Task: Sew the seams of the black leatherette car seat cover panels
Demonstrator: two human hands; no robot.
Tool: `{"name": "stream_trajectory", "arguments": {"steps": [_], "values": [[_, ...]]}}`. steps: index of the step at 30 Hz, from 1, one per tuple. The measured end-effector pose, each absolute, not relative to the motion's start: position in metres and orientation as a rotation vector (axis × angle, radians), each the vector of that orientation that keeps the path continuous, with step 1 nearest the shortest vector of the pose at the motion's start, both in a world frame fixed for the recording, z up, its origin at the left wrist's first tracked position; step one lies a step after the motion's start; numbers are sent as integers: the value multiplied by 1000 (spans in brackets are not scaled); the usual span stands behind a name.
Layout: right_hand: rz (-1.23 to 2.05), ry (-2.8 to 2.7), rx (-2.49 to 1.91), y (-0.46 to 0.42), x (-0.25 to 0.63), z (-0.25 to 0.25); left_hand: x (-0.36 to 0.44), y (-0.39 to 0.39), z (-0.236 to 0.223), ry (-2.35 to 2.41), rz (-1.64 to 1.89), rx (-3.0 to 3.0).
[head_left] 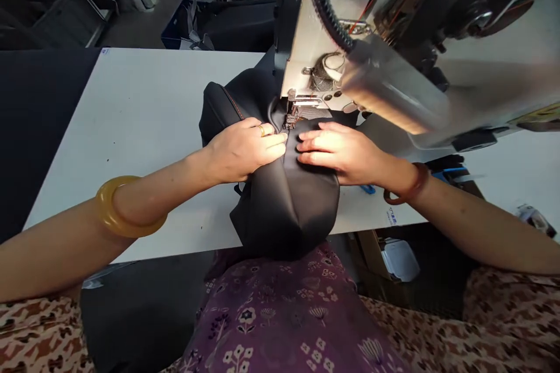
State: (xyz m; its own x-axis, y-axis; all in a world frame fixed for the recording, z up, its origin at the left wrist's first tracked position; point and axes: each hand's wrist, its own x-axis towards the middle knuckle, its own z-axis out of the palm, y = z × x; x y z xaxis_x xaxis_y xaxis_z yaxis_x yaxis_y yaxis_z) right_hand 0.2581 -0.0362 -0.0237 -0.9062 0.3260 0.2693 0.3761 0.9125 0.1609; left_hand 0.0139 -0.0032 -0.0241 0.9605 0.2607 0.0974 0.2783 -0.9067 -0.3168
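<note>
A thick yellow bangle point(106, 208), slim gold ring point(261, 130), reddish-brown bangle point(422, 178), purple white-flowered garment point(289, 320) and brown-patterned cloth sleeves point(39, 332) show.

From where I stand at the person's shoulder, the sewing machine point(301, 41) takes up the far right of the worktop point(144, 111), its presser foot point(290, 118) above the bunched material point(280, 204). That piece spreads behind and in front of the foot, its near end overhanging the front edge, above the apron point(280, 315). The left hand point(247, 148) rests on it just left of the foot, the right hand point(341, 151) just right. Beyond the back edge stands a bin point(172, 29). Below the front edge, to the right, a container point(401, 259) sits beside a box point(371, 253).
</note>
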Motion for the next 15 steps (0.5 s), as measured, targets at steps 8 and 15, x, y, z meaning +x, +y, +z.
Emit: {"name": "stream_trajectory", "arguments": {"steps": [8,15], "values": [[-337,-2801,-526,-20,269,-31,16,-14,-26,-505,-105,-2720],[-173,-2768,-606,-14,269,-28,15,-12,-30,-516,-197,-2716]]}}
